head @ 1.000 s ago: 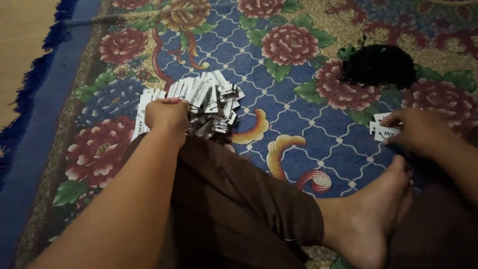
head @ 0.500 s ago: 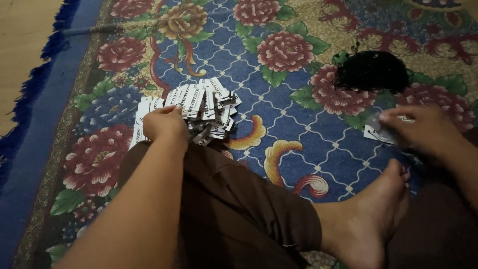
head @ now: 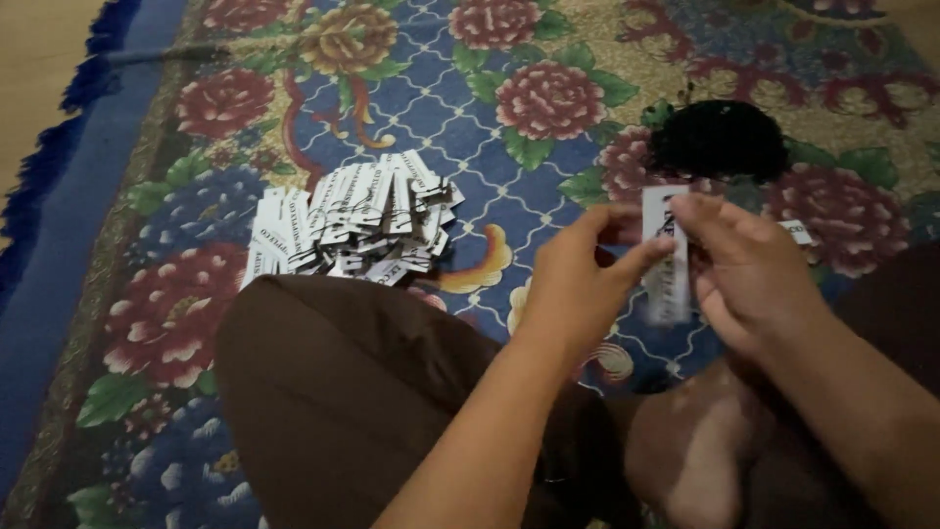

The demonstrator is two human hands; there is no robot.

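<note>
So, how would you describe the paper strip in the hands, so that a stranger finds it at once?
On the flowered carpet, in front of the black bundle, the left hand and the right hand meet. Between them stands one white paper strip with dark print. Unlike the strips in the pile, it is lifted and upright.

Paper strip (head: pixel 668 257): narrow, white, dark print along its length. Held upright between both hands, top end pinched at the right hand's fingertips, left hand's thumb against its left edge. Lower half blurred, hanging free in front of the right palm.
</note>
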